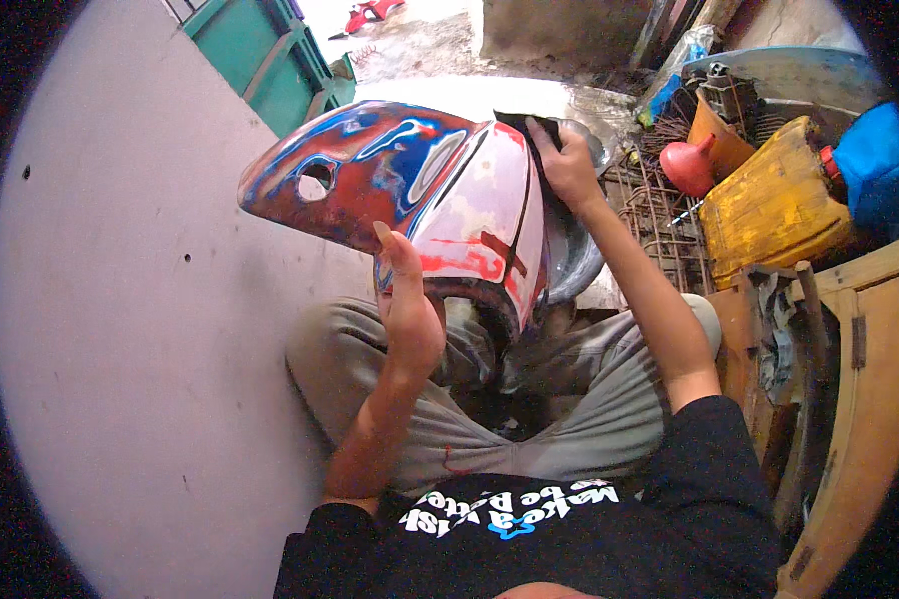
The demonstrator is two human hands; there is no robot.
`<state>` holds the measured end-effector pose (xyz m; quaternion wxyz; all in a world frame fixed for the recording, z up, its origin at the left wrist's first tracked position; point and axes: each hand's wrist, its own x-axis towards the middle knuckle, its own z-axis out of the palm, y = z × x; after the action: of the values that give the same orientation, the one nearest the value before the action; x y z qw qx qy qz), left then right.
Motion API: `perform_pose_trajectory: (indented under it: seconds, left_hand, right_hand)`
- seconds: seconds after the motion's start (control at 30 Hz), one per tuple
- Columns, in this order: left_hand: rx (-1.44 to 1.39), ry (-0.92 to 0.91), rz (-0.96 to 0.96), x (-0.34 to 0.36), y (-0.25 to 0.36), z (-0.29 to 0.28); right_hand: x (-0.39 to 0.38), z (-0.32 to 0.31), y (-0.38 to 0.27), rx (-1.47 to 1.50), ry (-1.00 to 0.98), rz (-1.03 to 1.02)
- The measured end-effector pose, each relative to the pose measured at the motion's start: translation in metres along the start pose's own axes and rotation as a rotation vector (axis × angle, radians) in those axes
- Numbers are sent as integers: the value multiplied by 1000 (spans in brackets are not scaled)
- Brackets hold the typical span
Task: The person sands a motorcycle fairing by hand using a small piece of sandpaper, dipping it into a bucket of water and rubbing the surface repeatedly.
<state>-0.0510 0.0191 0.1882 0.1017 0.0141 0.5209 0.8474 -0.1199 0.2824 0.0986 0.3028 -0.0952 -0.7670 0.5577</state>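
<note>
A curved panel [466, 210], partly sanded, with red, blue and white patches and a round hole, is held upright above my crossed legs. My left hand [410, 309] grips its lower left side, thumb raised along the front and other fingers hidden behind it. My right hand [569, 170] is at the upper right edge, fingers closed on a thin black sheet [514, 123] lying against the panel. Behind the panel's right side is a grey rounded object [574, 260], partly hidden.
A pale wall [120, 299] runs along my left, below a green door [250, 55]. To the right are a wire rack [649, 220], yellow jerrycan [774, 210], red funnel [684, 165], blue container [869, 160] and wooden cabinet [844, 419]. A red part [370, 15] lies at the back.
</note>
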Motion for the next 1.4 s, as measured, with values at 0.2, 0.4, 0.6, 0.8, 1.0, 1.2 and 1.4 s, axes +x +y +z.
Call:
perform_pose_trajectory:
  seconds: [0.2, 0.4, 0.6, 0.8, 1.0, 1.2, 1.4]
  left_hand:
    - [15, -194, -35, 14, -12, -28]
    - [54, -125, 47, 8, -11, -6]
    - [-127, -258, 47, 11, -16, -10]
    - [266, -227, 119, 9, -19, -23]
    - [458, -140, 322, 5, -20, -21]
    - [-62, -69, 46, -1, -15, -3]
    - [-38, -136, 36, -1, -18, -20]
  right_hand:
    - [-40, 8, -122, -246, -293, -693]
    - [-36, -1, -118, -250, -402, -742]
    - [-61, 10, -143, -250, -468, -886]
    - [-22, -5, -96, -378, -301, -565]
    - [-31, 4, -114, -350, -308, -875]
    - [-54, 8, -129, -302, -375, -923]
    - [-21, -8, -110, -429, -302, -584]
